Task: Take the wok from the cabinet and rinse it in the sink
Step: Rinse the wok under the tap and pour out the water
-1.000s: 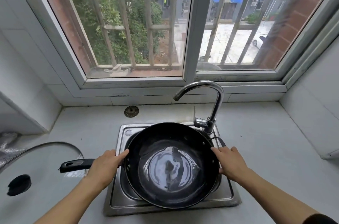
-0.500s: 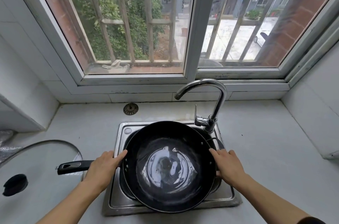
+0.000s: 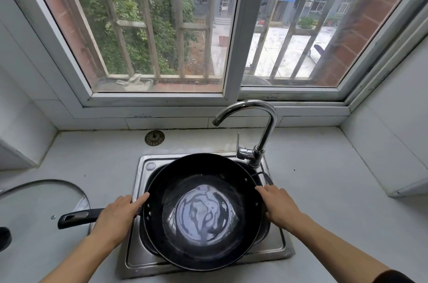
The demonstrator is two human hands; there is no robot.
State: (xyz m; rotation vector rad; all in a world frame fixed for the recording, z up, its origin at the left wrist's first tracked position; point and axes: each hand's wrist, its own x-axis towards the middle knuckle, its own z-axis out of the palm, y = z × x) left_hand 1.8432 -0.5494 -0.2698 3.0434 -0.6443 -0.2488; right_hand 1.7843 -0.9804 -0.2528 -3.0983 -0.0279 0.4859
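I observe the wok over the sink, water pooled in its bowl. My left hand is closed on its left rim by the handle; my right hand clasps the right rim, near the faucet.

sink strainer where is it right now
In the head view the sink strainer lies flat on the counter, behind the sink on its left, near the window ledge and left of the faucet.
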